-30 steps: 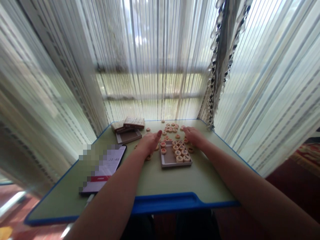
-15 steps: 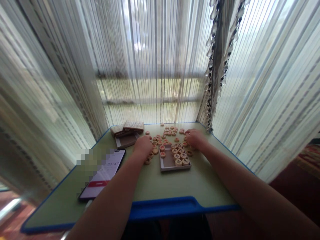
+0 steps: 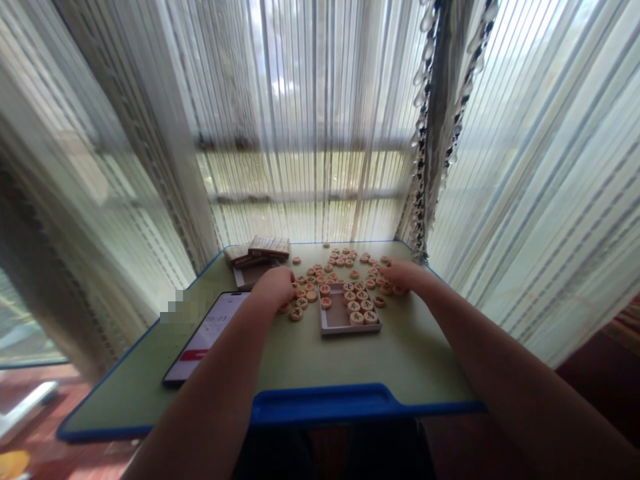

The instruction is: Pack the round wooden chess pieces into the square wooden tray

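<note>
Round wooden Chinese chess pieces with red or black characters lie scattered over the table. At the middle stands a shallow tray. Black-marked pieces fill its right side in paired rows, and two red-marked ones sit along its left wall. Left of the tray, my left hand is closed, with bent fingers down among loose pieces; what they hold is hidden. My right hand reaches into pieces right of the tray. Its fingers are curled together at the pieces, and their grip is too small to make out.
Stacked flat boxes and another open tray lie at the back left. A phone showing a timer rests by my left forearm. The table has a blue rim, with curtains close behind it.
My left hand has drawn back to the left, uncovering several pieces beside the tray. My right hand has shifted slightly right. The pieces in the tray look the same.
</note>
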`<action>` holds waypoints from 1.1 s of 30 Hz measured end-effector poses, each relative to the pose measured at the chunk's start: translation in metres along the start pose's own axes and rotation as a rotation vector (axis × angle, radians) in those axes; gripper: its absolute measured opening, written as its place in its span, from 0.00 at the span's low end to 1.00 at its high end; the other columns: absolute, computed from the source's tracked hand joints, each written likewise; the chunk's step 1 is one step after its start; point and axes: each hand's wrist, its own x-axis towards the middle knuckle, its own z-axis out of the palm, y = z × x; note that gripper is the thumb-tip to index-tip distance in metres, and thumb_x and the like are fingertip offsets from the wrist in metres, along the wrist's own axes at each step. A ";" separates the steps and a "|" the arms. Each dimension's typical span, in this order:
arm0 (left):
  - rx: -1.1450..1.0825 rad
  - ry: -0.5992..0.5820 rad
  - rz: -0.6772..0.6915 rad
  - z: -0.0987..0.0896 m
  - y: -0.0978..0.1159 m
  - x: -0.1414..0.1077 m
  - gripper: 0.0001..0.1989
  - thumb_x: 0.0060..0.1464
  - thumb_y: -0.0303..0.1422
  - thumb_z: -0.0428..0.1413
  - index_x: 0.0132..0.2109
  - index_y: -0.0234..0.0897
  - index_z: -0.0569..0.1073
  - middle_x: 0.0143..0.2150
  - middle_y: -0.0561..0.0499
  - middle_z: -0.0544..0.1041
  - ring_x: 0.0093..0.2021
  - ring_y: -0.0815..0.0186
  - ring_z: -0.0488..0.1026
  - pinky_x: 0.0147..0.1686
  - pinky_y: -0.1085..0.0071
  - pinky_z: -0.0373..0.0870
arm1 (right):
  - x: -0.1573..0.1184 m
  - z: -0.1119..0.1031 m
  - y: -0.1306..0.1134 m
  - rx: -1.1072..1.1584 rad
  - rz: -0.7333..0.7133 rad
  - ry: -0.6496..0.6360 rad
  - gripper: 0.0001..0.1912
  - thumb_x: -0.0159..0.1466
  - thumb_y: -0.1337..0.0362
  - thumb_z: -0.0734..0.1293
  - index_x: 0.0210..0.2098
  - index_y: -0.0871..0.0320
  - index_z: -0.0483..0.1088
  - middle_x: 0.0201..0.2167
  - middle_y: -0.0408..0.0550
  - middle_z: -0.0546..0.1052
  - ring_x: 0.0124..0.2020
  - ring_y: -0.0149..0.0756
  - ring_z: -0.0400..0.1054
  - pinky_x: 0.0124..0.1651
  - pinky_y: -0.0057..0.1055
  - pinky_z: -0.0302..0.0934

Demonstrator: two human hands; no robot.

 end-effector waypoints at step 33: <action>0.092 0.153 0.107 -0.001 0.003 0.000 0.19 0.42 0.25 0.54 0.44 0.40 0.75 0.41 0.47 0.77 0.40 0.63 0.74 0.38 0.74 0.67 | -0.031 -0.001 -0.034 0.035 -0.166 0.279 0.19 0.61 0.57 0.54 0.34 0.58 0.73 0.33 0.51 0.77 0.31 0.35 0.67 0.30 0.28 0.49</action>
